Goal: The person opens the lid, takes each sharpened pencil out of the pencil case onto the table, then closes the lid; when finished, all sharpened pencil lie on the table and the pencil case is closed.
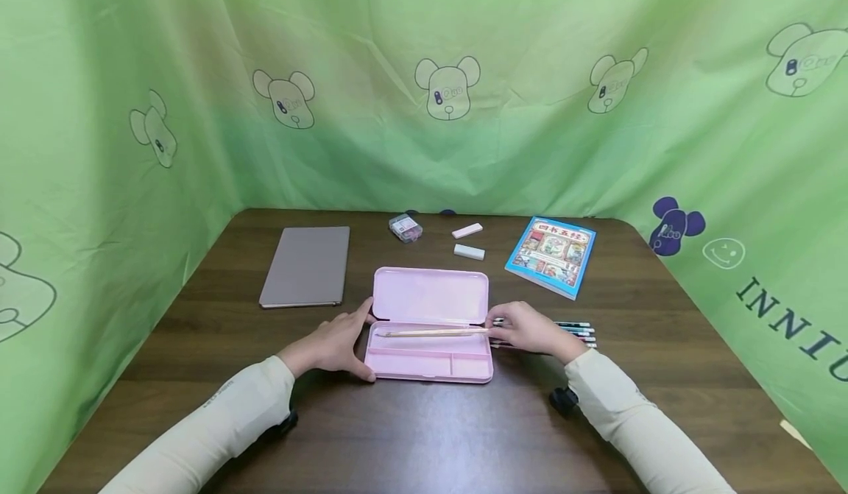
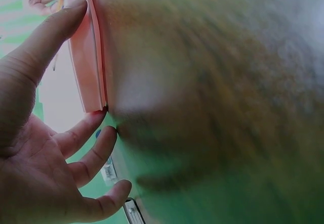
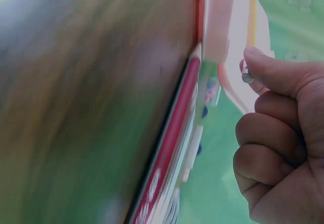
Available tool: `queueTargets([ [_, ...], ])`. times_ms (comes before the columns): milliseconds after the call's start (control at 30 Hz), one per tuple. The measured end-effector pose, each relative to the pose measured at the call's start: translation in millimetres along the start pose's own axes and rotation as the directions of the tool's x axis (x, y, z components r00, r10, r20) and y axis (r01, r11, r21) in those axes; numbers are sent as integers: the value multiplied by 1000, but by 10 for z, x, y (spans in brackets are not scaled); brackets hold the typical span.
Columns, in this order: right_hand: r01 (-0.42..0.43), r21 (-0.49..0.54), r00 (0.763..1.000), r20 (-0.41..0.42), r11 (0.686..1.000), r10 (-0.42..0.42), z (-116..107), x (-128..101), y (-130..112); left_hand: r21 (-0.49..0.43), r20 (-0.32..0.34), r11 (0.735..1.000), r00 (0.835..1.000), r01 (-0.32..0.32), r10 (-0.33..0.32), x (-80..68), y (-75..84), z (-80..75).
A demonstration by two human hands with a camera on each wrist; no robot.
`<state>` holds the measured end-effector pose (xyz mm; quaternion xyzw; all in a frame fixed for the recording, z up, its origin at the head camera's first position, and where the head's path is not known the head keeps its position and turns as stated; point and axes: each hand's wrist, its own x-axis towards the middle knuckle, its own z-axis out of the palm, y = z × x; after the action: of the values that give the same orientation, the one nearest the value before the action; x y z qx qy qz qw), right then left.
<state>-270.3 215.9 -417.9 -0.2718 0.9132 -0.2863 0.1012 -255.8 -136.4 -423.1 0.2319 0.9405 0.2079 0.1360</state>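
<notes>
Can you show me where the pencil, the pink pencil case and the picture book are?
pencil (image 1: 430,333): head view, middle of its wooden shaft.
pink pencil case (image 1: 429,295): head view, inside of the open lid.
picture book (image 1: 551,255): head view, middle of its cover.

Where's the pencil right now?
In the head view, the pencil lies across the open pink case, its right end pinched by the right hand.
</notes>
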Motion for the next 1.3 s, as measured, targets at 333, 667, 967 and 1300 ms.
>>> queueTargets([
  [333,-74,-6,996,-41,997,73,-230,-267,184,-2,-1,1000,1000,19,-19,2,2,-13],
  [667,-174,-10,984,-48,985,173,-391,-555,344,-2,-1,1000,1000,16,-16,6,16,-14],
  [967,-186,-26,979,-85,982,184,-473,-800,496,-2,4,1000,1000,20,-20,18,8,-4],
  [1300,-194,-18,974,-121,981,191,-532,-1141,670,-4,11,1000,1000,21,-21,12,12,1],
])
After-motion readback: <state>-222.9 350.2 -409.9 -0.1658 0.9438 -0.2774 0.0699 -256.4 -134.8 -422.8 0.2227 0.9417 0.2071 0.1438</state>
